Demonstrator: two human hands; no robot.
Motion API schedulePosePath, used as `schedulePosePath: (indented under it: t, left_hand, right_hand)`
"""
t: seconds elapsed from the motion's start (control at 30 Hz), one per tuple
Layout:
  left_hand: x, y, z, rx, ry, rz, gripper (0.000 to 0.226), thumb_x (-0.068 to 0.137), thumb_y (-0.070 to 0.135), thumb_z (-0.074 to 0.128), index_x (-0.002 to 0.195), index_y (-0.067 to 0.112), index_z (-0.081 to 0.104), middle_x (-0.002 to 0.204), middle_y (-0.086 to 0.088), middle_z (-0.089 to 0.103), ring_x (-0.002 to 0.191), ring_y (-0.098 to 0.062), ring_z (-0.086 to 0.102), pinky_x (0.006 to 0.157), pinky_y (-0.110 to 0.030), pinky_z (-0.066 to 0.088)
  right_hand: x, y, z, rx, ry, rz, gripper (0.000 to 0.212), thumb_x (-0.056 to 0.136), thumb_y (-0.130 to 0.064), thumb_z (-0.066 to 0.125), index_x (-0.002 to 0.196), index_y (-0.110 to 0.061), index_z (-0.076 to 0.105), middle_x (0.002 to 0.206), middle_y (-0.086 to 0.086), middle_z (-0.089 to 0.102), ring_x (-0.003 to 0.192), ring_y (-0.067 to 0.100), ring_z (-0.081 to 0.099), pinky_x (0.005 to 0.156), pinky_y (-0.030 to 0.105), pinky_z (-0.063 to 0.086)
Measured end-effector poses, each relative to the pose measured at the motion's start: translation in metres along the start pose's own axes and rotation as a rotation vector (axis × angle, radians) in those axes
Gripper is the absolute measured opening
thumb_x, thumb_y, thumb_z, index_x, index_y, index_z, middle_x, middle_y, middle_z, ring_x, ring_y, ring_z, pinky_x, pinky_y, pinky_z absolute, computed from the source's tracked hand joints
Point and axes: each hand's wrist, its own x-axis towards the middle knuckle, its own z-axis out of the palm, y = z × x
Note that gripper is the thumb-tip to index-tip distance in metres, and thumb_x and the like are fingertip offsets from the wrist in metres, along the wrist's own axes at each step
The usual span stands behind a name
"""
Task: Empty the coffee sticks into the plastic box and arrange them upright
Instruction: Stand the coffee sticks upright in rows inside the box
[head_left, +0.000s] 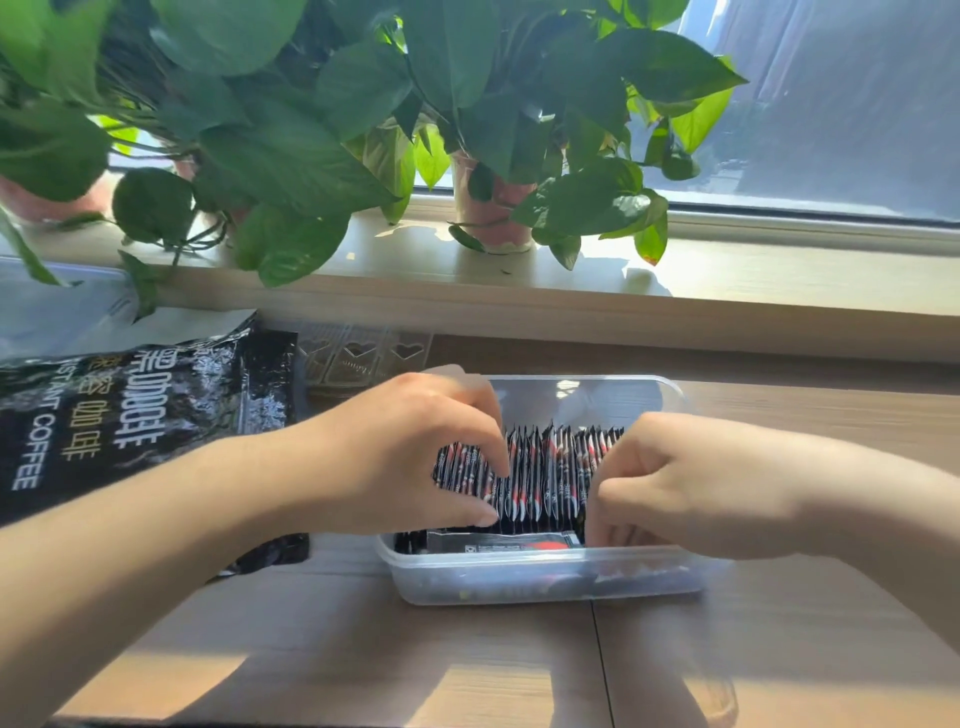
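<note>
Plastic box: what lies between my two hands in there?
Head view: a packed row of upright coffee sticks fills the gap between left hand and right hand in the plastic box.

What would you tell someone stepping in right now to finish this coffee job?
Left hand: fingers curled round the left end of the row of coffee sticks.
Right hand: fingers curled on the row's right end.
Plastic box sits on the table; the black coffee bag lies to its left.
Done: most sticks stand upright in the box.
Left: at least one flat stick lies along the near wall; stand it up.
</note>
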Motion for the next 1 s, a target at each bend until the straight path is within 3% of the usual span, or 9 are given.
schedulePosePath:
  t: [0.1, 0.2, 0.37, 0.43, 0.6, 0.7, 0.8, 0.93, 1.0]
  left_hand:
    - [0.002, 0.002, -0.001, -0.001, -0.054, -0.041, 0.036, 0.069, 0.05, 0.084, 0.098, 0.033, 0.073, 0.1, 0.015, 0.057, 0.094, -0.001, 0.052, 0.081, -0.024, 0.046]
    - [0.005, 0.005, -0.001, 0.021, -0.12, -0.104, 0.045, 0.065, 0.054, 0.084, 0.105, 0.036, 0.07, 0.103, 0.019, 0.052, 0.099, 0.0, 0.049, 0.086, -0.025, 0.045]
    - [0.005, 0.005, -0.005, 0.033, -0.205, -0.143, 0.043, 0.068, 0.056, 0.081, 0.104, 0.036, 0.067, 0.106, 0.021, 0.05, 0.101, 0.001, 0.049, 0.088, -0.024, 0.044]
    - [0.006, 0.005, -0.006, 0.029, -0.234, -0.141, 0.042, 0.069, 0.057, 0.08, 0.103, 0.035, 0.067, 0.105, 0.019, 0.053, 0.099, -0.002, 0.053, 0.088, -0.03, 0.047]
    - [0.007, 0.006, -0.003, 0.024, -0.278, -0.146, 0.047, 0.069, 0.066, 0.067, 0.105, 0.035, 0.064, 0.103, 0.014, 0.062, 0.096, -0.009, 0.061, 0.085, -0.036, 0.052]
    - [0.007, 0.004, -0.002, 0.033, -0.284, -0.139, 0.048, 0.069, 0.068, 0.064, 0.106, 0.036, 0.063, 0.103, 0.013, 0.063, 0.095, -0.01, 0.063, 0.085, -0.037, 0.053]
    - [0.007, 0.002, -0.002, 0.033, -0.287, -0.137, 0.05, 0.07, 0.069, 0.063, 0.108, 0.037, 0.062, 0.103, 0.013, 0.064, 0.095, -0.01, 0.063, 0.085, -0.038, 0.053]
    - [0.007, -0.001, 0.002, 0.031, -0.274, -0.124, 0.047, 0.071, 0.068, 0.064, 0.108, 0.039, 0.061, 0.104, 0.015, 0.063, 0.096, -0.008, 0.062, 0.085, -0.037, 0.052]
    - [0.006, -0.001, 0.003, 0.02, -0.253, -0.11, 0.044, 0.072, 0.065, 0.066, 0.106, 0.039, 0.062, 0.103, 0.017, 0.061, 0.095, -0.006, 0.061, 0.084, -0.035, 0.052]
  right_hand:
    - [0.001, -0.007, 0.008, -0.013, -0.024, -0.066, 0.029, 0.088, -0.025, 0.05, 0.063, -0.01, 0.055, 0.055, -0.002, 0.046, 0.052, 0.015, 0.037, 0.052, 0.03, 0.038]
    - [0.0, -0.013, 0.01, 0.012, -0.036, -0.138, 0.028, 0.088, -0.019, 0.049, 0.062, -0.009, 0.047, 0.058, 0.0, 0.036, 0.052, 0.013, 0.03, 0.05, 0.03, 0.031]
    - [-0.003, 0.001, 0.005, 0.043, 0.01, -0.132, 0.029, 0.087, -0.026, 0.047, 0.085, -0.007, 0.069, 0.077, 0.006, 0.07, 0.065, 0.014, 0.058, 0.072, 0.039, 0.055]
    - [-0.003, 0.006, 0.003, 0.03, 0.019, -0.109, 0.028, 0.089, -0.023, 0.047, 0.087, -0.009, 0.071, 0.082, 0.003, 0.074, 0.073, 0.016, 0.066, 0.078, 0.039, 0.057]
    - [0.002, -0.003, 0.013, -0.038, -0.009, -0.155, 0.026, 0.092, -0.02, 0.045, 0.076, -0.002, 0.055, 0.065, 0.004, 0.048, 0.056, 0.01, 0.037, 0.054, 0.025, 0.038]
    - [0.003, -0.005, 0.013, -0.003, -0.009, -0.156, 0.024, 0.092, -0.017, 0.044, 0.075, -0.003, 0.054, 0.065, 0.002, 0.045, 0.056, 0.01, 0.036, 0.055, 0.027, 0.038]
    - [0.002, 0.003, 0.006, 0.015, -0.017, -0.064, 0.024, 0.091, -0.02, 0.045, 0.078, -0.007, 0.061, 0.065, 0.0, 0.058, 0.059, 0.012, 0.046, 0.066, 0.038, 0.05]
    - [0.004, 0.002, 0.006, -0.048, -0.051, -0.098, 0.026, 0.095, -0.019, 0.043, 0.077, -0.004, 0.056, 0.073, 0.015, 0.057, 0.061, 0.014, 0.041, 0.057, 0.024, 0.04]
    - [0.006, -0.001, 0.008, -0.063, -0.062, -0.149, 0.026, 0.096, -0.018, 0.042, 0.077, -0.01, 0.056, 0.066, 0.001, 0.052, 0.057, 0.01, 0.041, 0.054, 0.017, 0.038]
